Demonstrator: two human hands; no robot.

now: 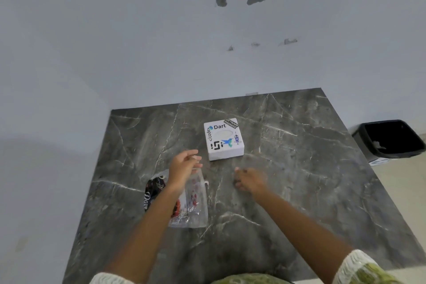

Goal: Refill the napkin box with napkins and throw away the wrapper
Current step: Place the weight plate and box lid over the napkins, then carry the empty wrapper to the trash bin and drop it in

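Note:
A white square napkin box with stickers and an oval slot on top sits on the dark marble table. A crumpled clear plastic wrapper with red and black print lies on the table, nearer than the box and to its left. My left hand hovers over the wrapper's far edge with its fingers apart, and its forearm covers part of the wrapper. My right hand is blurred, to the right of the wrapper and in front of the box. Its fingers curl down toward the table and hold nothing.
A black bin stands on the floor past the table's right edge. A pale wall runs behind the table and along its left side.

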